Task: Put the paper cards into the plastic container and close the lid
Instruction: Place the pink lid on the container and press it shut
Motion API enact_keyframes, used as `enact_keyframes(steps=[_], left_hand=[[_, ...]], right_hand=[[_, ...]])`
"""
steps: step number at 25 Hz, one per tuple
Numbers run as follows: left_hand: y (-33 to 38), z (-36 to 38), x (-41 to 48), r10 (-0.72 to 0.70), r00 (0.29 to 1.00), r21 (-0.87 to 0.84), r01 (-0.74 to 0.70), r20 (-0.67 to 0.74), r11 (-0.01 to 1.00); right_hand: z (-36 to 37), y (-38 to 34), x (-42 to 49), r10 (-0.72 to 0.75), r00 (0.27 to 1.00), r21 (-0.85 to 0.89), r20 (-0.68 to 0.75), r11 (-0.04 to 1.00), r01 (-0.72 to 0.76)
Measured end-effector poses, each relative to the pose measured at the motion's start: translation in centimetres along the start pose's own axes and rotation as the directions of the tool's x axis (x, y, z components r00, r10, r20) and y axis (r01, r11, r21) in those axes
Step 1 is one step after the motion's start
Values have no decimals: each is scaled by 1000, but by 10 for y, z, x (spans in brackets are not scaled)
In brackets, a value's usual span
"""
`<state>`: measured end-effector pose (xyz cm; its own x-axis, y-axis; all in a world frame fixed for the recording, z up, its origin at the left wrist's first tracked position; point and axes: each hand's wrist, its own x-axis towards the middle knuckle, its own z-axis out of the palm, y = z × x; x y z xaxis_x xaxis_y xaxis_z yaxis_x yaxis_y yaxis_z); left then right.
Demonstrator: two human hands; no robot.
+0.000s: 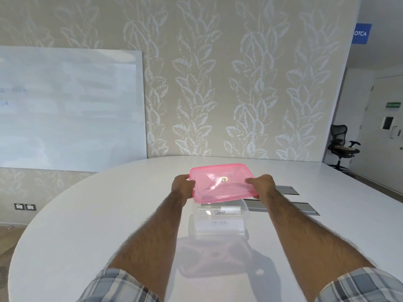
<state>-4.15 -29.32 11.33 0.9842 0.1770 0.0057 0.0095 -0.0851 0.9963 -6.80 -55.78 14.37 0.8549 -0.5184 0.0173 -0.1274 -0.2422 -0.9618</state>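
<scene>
Lid (220, 182) above container (218, 225) on table (87, 225), cards (219, 223) inside

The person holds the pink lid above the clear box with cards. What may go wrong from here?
1. The pink translucent plastic lid is held tilted, farther back than the clear plastic container, so it may land skewed.
2. The left hand and right hand grip only its side edges; it might slip.
3. A white paper card near the far wall might get pinched under the rim.
</scene>
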Motion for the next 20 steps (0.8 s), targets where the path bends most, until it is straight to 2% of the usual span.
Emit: enact_keyframes(steps=[2,6,11,20], left_hand=[[1,7,4,24,999,82,-21,-36,996],[-17,18,16,16,996,263,8,-89,965],[-28,23,12,18,993,441,37,-120,897],[-32,32,34,30,999,560,-17,-15,828]], right_hand=[[-1,7,15,-15,1000,-98,-5,995,15],[3,33,45,-22,997,-213,73,976,37],[10,55,53,12,985,-254,172,967,32],[17,58,57,36,989,-344,145,939,17]])
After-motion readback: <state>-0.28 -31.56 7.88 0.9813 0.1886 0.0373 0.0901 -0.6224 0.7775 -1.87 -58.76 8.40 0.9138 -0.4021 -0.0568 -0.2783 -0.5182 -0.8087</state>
